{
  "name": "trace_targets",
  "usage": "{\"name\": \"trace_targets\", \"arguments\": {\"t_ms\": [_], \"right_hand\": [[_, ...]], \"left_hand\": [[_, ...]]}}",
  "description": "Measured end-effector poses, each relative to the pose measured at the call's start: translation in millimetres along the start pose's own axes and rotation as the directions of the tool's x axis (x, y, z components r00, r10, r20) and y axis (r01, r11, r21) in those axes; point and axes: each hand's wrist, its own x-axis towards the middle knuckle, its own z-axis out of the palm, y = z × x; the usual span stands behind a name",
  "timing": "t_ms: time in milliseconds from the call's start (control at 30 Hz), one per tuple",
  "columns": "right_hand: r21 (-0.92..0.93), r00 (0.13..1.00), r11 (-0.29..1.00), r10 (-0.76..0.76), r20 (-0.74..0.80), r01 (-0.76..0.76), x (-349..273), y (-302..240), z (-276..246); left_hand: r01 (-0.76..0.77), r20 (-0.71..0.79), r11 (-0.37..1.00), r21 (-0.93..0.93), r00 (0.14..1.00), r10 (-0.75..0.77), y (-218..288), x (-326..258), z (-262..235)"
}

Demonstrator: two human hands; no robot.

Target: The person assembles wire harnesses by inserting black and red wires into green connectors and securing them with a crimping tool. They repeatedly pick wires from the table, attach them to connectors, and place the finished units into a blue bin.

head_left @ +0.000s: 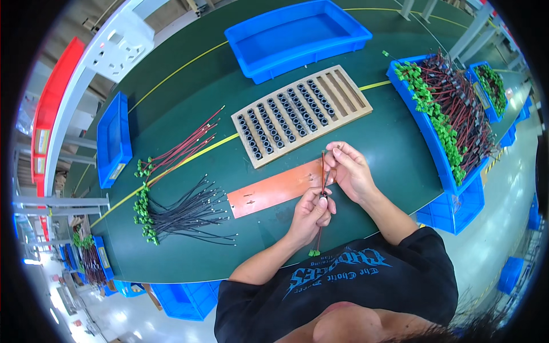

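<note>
Just right of centre in the frame, both hands are closed on one wire lead. The left hand (309,218) grips a short black sleeve (323,195) between thumb and fingers, a pale patch showing at the thumb. The right hand (351,171), a little higher, pinches the upper wires between thumb and fingertips. The wire lead (323,168) is thin and two-toned, one strand dark red, another blackish; it stands nearly upright above the sleeve, and below the left hand it ends in a small bright green connector (314,252). Its exact tips are too small to make out.

Beneath and left of the hands, an orange strip (274,190) lies aslant on the dark green counter (194,260). Above it sits a wooden tray (360,108) with slots, most lined with black ring-ended pieces (291,115). At left-centre, red wires (186,143) fan out above a thicker spread of black wires (183,217), green connectors bunched at their left ends. A shallow blue bin (297,48) stands at the top; at the right, another blue bin (426,143) is heaped with similar green-ended leads (457,103).
</note>
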Motion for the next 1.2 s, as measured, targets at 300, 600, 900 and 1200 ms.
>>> {"name": "trace_targets", "arguments": {"t_ms": [300, 600, 900, 1200], "right_hand": [[-0.523, 0.997, 0.851, -0.07, -0.02, 0.049, -5.3, -3.4, 10.5], [-0.409, 0.974, 0.884, -0.209, 0.087, 0.226, -8.3, 13.8, 5.9], [-0.449, 0.993, 0.893, -0.077, -0.09, 0.029, 4.0, -8.0, 10.2], [-0.639, 0.985, 0.769, 0.119, 0.125, -0.012, -52.8, -37.2, -12.7]], "left_hand": [[0.044, 0.004, 0.999, -0.005, 0.999, -0.044, 0.0, -1.0, -0.2], [0.041, -0.051, 0.985, 0.167, 0.998, -0.033, 12.9, -1.4, -7.1], [0.004, 0.028, 0.958, 0.286, 1.0, -0.012, -1.4, -10.3, 6.3], [-0.15, 0.166, 0.782, 0.605, 0.984, 0.06, 3.5, 3.0, -3.3]]}}
